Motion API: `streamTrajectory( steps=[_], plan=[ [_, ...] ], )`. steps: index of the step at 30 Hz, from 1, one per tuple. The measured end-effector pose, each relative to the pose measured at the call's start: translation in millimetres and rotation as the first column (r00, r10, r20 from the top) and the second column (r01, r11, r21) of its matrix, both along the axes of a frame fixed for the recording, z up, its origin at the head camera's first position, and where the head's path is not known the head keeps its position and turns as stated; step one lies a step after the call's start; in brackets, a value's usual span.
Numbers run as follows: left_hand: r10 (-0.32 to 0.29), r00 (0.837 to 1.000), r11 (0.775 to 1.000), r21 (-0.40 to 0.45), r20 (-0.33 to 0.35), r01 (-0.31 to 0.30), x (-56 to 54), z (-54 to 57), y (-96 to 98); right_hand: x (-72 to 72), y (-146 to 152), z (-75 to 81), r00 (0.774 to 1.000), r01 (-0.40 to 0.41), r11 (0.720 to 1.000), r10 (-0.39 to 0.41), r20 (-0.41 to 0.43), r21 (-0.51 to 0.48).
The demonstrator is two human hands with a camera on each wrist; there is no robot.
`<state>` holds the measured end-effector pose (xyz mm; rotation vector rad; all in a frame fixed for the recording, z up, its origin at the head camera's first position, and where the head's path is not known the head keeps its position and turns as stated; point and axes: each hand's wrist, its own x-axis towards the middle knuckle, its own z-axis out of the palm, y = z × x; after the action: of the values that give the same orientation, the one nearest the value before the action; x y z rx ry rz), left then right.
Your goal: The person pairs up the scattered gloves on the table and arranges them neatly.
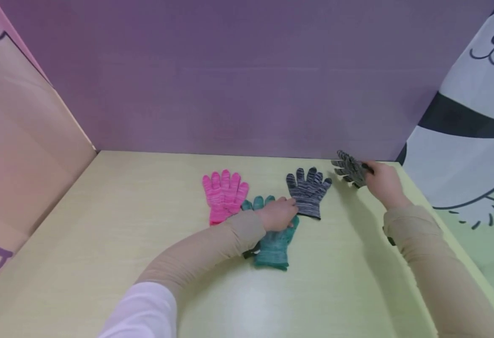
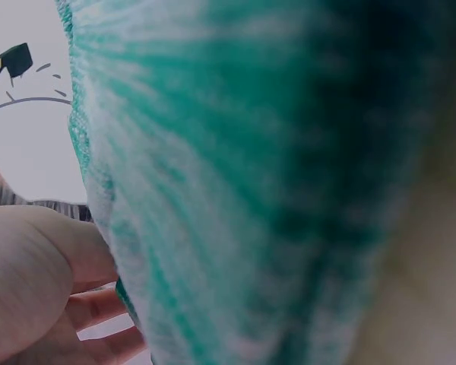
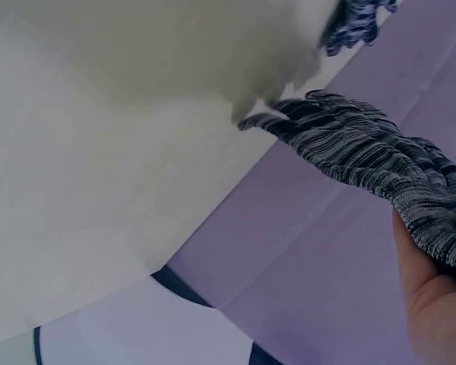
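My left hand [image 1: 278, 214] is at a teal knit glove [image 1: 272, 251], covering part of it. In the left wrist view, the thumb and fingers of that hand pinch the edge of the teal glove [image 2: 175, 167], which fills most of the picture. Over the table's far right corner, my right hand [image 1: 385, 184] grips a black-and-grey striped glove [image 1: 352, 169] by its cuff. That glove [image 3: 349, 144] hangs off the surface with its fingers spread leftward. Between the hands lies a similar dark striped glove [image 1: 308, 192], flat with fingers pointing away.
A pink glove [image 1: 225, 195] lies flat left of the teal one. The pale table [image 1: 116, 225] meets a purple wall panel [image 1: 247, 94] at the back. A printed panel [image 1: 462, 141] stands along the right edge, and a pink panel [image 1: 23, 131] on the left.
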<state>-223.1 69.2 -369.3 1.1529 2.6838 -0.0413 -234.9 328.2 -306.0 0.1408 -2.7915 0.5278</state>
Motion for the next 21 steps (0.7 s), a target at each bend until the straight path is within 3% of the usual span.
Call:
streamTrajectory(
  steps=[5,12,16,21],
  plan=[
    [-0.003,1.000,1.000,0.000,-0.005,0.003,0.2,0.1,-0.5,-9.9,-23.1,3.9,1.000,0.005,0.999,-0.006,-0.021,-0.039],
    [-0.003,1.000,1.000,0.001,0.002,0.003,0.6,2.5,-0.9,-14.9,-59.8,-9.7,0.993,-0.104,0.987,0.111,-0.045,0.125],
    [-0.003,1.000,1.000,-0.001,0.011,0.003,-0.2,2.0,-0.6,-13.1,-76.8,-23.6,0.985,-0.171,0.962,0.172,0.013,0.211],
    [-0.010,1.000,1.000,-0.012,0.005,0.010,-2.1,0.9,0.3,-9.9,-92.4,-37.9,0.973,-0.215,0.946,0.185,0.140,0.242]
  ],
)
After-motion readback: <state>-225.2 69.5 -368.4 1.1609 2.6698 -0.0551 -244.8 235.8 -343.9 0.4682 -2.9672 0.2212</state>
